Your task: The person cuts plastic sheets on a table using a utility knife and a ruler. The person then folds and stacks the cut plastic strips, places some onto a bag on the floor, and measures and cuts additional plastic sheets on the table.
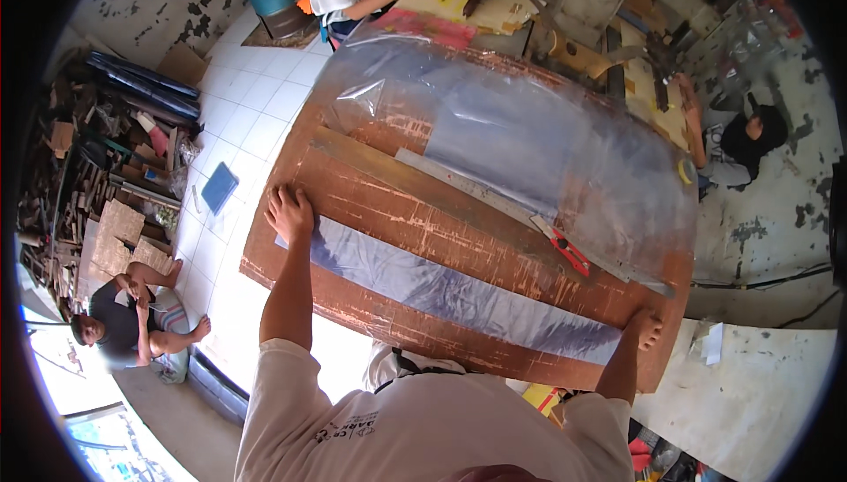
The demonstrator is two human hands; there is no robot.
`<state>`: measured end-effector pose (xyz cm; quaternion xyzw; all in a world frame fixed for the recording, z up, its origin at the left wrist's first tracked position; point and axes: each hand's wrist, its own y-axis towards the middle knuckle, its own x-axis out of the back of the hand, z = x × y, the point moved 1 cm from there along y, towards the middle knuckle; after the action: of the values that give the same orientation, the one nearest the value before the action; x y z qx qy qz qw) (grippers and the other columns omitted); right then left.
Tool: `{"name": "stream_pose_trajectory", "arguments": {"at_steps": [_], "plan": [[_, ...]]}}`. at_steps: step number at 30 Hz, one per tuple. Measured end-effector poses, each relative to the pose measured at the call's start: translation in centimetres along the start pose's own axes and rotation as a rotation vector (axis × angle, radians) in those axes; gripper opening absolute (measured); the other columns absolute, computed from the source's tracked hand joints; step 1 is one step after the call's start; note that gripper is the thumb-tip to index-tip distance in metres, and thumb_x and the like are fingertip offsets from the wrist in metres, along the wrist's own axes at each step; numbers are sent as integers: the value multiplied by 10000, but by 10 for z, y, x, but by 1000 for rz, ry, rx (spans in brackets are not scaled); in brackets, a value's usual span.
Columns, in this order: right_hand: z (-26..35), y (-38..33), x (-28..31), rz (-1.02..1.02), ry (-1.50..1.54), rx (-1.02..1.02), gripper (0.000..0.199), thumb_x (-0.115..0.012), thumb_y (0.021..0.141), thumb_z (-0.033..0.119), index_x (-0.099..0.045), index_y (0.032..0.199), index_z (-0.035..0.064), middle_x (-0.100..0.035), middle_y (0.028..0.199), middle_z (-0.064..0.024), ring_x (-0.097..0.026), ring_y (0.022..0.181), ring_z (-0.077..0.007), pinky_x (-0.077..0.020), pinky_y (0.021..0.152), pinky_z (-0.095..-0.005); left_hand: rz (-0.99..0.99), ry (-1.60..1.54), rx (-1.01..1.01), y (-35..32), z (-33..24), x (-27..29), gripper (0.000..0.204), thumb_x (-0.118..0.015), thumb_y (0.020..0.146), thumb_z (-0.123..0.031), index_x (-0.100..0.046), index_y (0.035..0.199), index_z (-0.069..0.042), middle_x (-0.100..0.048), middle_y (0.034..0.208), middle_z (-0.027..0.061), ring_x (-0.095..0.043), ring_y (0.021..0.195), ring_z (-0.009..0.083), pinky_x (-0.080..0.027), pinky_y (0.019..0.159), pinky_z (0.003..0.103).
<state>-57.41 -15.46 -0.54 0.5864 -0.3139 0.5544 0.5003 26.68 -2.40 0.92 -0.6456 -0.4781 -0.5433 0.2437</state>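
Pinning plastic strip point(459, 292) with both hands

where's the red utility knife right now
In the head view the red utility knife lies on the worn brown table, right of centre, against the long metal ruler, between the big clear plastic sheet and the cut plastic strip.

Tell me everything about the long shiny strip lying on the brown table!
The strip looks like thin, see-through plastic film, bluish-grey and a little wrinkled. It lies flat along the near side of the worn brown table, running slantwise. The left hand presses one end, the right hand the other. It sits apart from the big plastic sheet farther back.
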Motion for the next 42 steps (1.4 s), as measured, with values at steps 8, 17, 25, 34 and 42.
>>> {"name": "stream_pose_trajectory", "arguments": {"at_steps": [8,17,25,34,42], "plan": [[-22,5,15,159,-6,146,630,-395,913,652,-465,1395,253,-409,1441,-111,-383,1315,-335,-343,1019,-575,-20,-105,-15,0,9,-1,501,-452,901,-245,-496,1372,-78,-380,1516,139,-276,1445,281,-154,1177,524],[-38,-7,16,-16,-22,246,511,-413,938,584,-531,1356,315,-504,1363,-69,-464,1234,-311,-394,952,-541,-113,-161,-6,-4,-4,11,374,-540,818,-188,-569,1150,-18,-530,1249,212,-474,1214,371,-318,1077,496],[-40,-10,13,-89,8,243,462,-482,938,511,-572,1316,260,-537,1319,-77,-503,1181,-314,-407,927,-533,-268,-226,-108,-4,0,4,190,-550,784,-121,-602,931,-11,-567,978,194,-537,982,386,-435,877,489],[-31,-14,27,-68,-24,245,474,-449,943,528,-561,1317,259,-533,1320,-96,-498,1181,-330,-415,917,-541,-249,-164,-95,-4,5,-2,183,-544,795,-121,-613,926,-13,-578,989,196,-548,969,386,-443,867,496],[-35,-12,22,-53,-22,229,454,-451,939,503,-573,1308,267,-528,1332,-92,-493,1189,-323,-414,921,-541,-271,-168,-136,-2,0,-1,172,-545,803,-120,-634,908,-17,-586,986,192,-557,965,385,-451,855,493]]}}
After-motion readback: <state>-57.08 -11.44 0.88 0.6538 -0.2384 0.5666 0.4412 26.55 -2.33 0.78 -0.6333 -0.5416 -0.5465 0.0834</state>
